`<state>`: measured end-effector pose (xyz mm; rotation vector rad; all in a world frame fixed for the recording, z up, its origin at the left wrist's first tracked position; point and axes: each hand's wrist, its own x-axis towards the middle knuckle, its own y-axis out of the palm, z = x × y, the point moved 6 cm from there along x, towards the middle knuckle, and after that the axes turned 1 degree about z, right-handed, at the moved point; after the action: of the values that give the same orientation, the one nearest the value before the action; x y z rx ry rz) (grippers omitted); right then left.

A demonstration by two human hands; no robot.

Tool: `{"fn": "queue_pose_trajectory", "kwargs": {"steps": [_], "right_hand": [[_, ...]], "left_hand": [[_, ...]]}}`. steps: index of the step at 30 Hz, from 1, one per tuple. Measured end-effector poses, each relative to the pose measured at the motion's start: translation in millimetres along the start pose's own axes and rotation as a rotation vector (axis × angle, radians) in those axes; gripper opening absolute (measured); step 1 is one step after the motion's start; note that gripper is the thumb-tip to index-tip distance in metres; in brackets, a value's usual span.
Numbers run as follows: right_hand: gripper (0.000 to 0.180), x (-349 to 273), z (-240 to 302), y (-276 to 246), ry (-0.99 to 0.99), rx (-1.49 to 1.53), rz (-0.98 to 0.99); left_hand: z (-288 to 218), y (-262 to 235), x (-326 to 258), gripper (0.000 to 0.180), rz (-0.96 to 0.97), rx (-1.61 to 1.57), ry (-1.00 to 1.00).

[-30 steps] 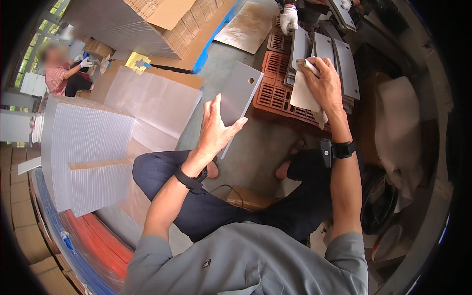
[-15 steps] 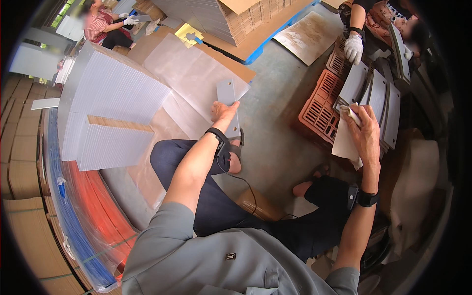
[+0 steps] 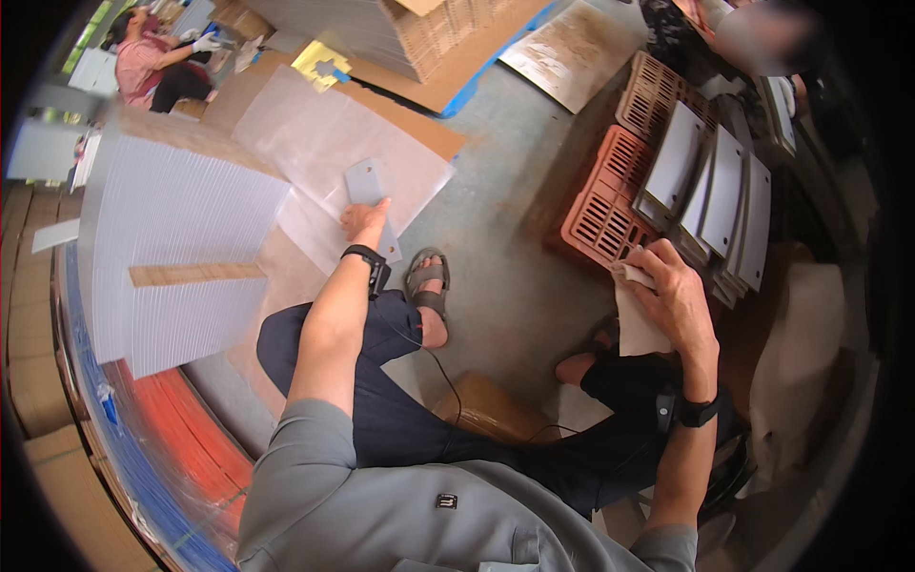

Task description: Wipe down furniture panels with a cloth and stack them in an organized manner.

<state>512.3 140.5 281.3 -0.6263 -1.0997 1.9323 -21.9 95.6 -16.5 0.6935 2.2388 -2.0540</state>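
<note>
My left hand (image 3: 365, 221) reaches out to the left and rests on a small grey metal plate (image 3: 367, 186) lying flat on a translucent plastic sheet (image 3: 315, 143) on the floor. My right hand (image 3: 672, 286) holds a white cloth (image 3: 637, 319) near the front corner of an orange plastic crate (image 3: 610, 205). Several grey plates (image 3: 720, 186) stand upright in that crate. Both wrists carry black bands.
A tall stack of white corrugated sheets (image 3: 172, 238) stands at my left. Cardboard boxes (image 3: 429, 38) and a metal sheet (image 3: 572, 52) lie further off. One person in pink (image 3: 152, 62) sits far left; another person (image 3: 762, 38) works behind the crate. My sandalled foot (image 3: 429, 286) rests on concrete.
My left hand carried the grey plate away from the crate and down to the left onto the plastic sheet. My right hand moved from the plates in the crate to its near corner, cloth in hand.
</note>
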Motion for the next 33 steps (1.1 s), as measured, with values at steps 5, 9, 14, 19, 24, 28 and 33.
{"fn": "queue_pose_trajectory", "kwargs": {"steps": [5,9,14,19,24,28,33], "right_hand": [[0.024,2.2,8.2,11.7,-0.108,0.019,0.072],[0.022,-12.5,0.4,0.9,-0.113,0.019,0.031],[0.022,-25.7,-9.4,-16.3,-0.119,0.082,-0.062],[0.020,-38.5,-35.0,-29.9,-0.052,0.132,-0.095],[0.020,-44.6,-54.8,-40.4,0.002,0.135,-0.140],[0.026,-44.7,-53.1,-54.3,0.038,0.198,-0.301],[0.036,-29.1,-27.5,-23.2,-0.141,0.170,-0.406]], "left_hand": [[-96.3,-10.0,-66.6,0.080,-0.105,-0.291,0.662],[-231.3,0.6,-259.9,0.060,0.511,-0.607,0.984],[-328.7,66.2,-354.4,0.056,0.853,-0.593,0.980],[-354.0,81.6,-384.0,0.047,0.709,-0.485,0.991],[-349.6,71.8,-384.6,0.039,0.894,-0.685,0.772],[-313.7,31.7,-375.9,0.035,1.053,-0.861,0.819],[-219.2,-63.6,-418.9,0.033,1.076,-0.911,0.934]]}}
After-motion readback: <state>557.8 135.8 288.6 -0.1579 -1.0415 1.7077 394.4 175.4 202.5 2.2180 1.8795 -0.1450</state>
